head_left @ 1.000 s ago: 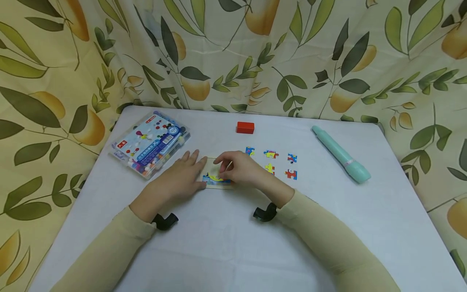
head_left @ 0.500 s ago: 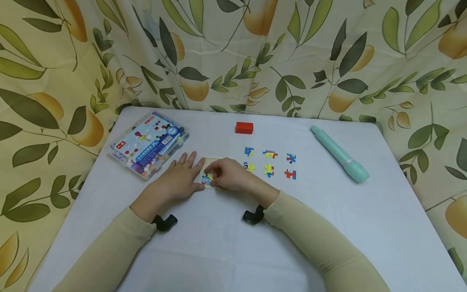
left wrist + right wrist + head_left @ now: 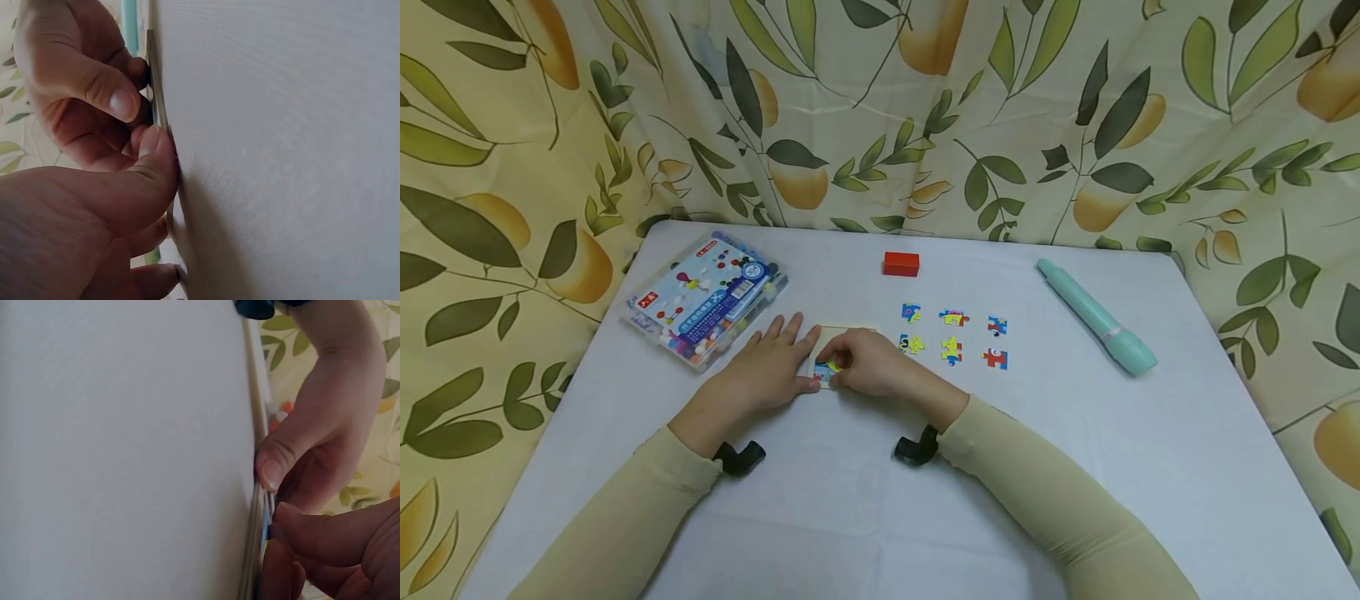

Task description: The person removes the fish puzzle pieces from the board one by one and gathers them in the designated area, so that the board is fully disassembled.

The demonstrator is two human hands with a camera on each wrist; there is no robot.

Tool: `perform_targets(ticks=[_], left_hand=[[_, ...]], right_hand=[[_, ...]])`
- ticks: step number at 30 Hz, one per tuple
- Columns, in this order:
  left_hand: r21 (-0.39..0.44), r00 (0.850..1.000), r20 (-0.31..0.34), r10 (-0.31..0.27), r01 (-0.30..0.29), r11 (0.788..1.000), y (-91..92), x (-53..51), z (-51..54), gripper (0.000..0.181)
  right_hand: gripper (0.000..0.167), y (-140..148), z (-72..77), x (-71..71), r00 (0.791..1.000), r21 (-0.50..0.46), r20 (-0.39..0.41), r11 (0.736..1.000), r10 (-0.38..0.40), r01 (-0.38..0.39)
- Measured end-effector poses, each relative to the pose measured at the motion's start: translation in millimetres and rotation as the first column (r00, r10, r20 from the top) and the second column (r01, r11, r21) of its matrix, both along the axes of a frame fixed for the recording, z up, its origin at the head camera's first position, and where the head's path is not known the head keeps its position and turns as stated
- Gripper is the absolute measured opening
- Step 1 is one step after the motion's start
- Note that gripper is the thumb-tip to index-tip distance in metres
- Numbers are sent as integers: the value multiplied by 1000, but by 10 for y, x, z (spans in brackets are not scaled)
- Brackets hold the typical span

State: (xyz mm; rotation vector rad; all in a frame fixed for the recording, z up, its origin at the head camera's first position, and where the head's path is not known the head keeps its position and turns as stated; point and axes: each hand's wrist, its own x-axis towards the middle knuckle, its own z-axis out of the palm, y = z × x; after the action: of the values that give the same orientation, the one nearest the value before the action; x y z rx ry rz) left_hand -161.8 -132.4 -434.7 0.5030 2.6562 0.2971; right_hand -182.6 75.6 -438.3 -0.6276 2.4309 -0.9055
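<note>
the puzzle board [image 3: 827,336] lies flat on the white tabletop [image 3: 820,533], between both hands. the left hand [image 3: 760,367] is released, fingers extended, its thumb resting against the board's left edge. the right hand [image 3: 868,362] curls over the board; whether it grasps a piece cannot be told. 6 loose pieces [image 3: 952,350] lie to the right, in 2 rows of 3.
</note>
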Motion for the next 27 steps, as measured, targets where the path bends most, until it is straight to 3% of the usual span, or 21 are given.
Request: perform_targets(ticks=[7, 16, 27], left_hand=[[-9, 1000, -3, 11, -11, 1000, 24, -10, -33, 90], [1, 1000, -3, 20, -20, 1000, 30, 5, -1, 89], [6, 1000, -9, 21, -21, 1000, 15, 12, -8, 90]], right_hand=[[38, -7, 13, 19, 999, -2, 39, 1000, -11, 11], [35, -21, 36, 39, 999, -14, 40, 1000, -13, 13], [30, -27, 10, 86, 999, 17, -34, 1000, -19, 19]])
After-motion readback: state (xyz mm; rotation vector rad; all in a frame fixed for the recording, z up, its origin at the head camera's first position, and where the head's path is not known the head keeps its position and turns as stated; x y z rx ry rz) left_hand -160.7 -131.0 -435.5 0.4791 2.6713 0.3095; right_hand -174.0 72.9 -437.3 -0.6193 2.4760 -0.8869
